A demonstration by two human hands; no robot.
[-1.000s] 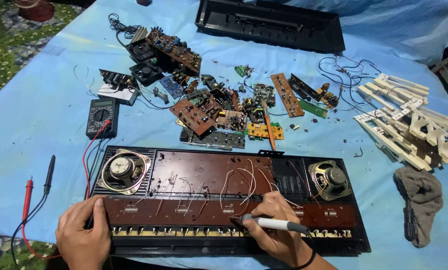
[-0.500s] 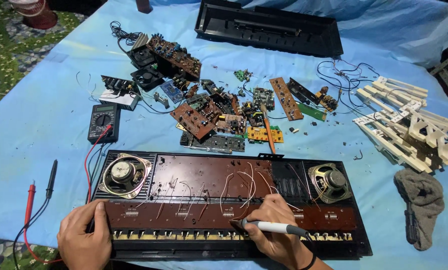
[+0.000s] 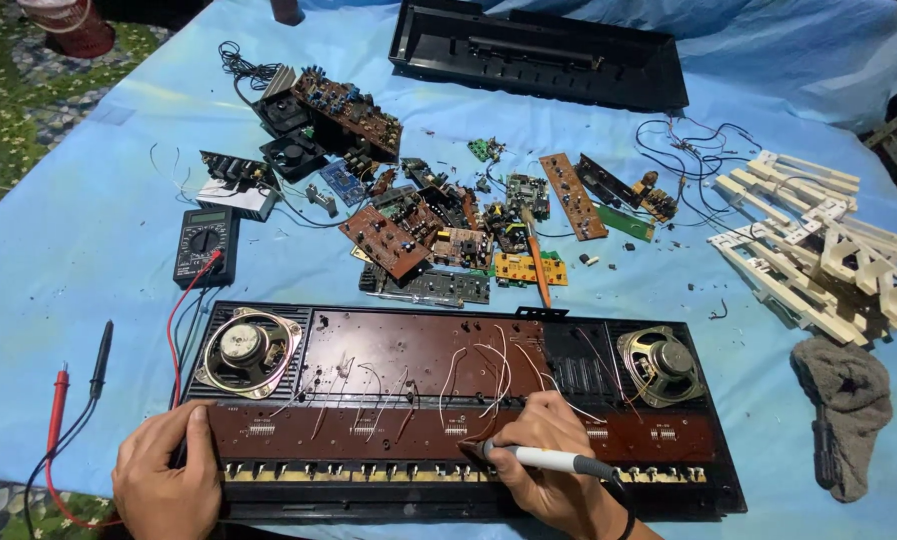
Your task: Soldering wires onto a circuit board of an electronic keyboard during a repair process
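Brown keyboard circuit board lay steadied under the flat left hand; right hand gripped a white-handled soldering iron.

Keyboard chassis was black with a reddish-brown circuit board; soldering iron white-handled; cloth light blue; multimeter black; key strips cream.

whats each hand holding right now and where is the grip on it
The right hand holds a soldering iron, its grip on the pale handle near the tip end. The left hand holds nothing; it rests on the left edge of the opened keyboard.
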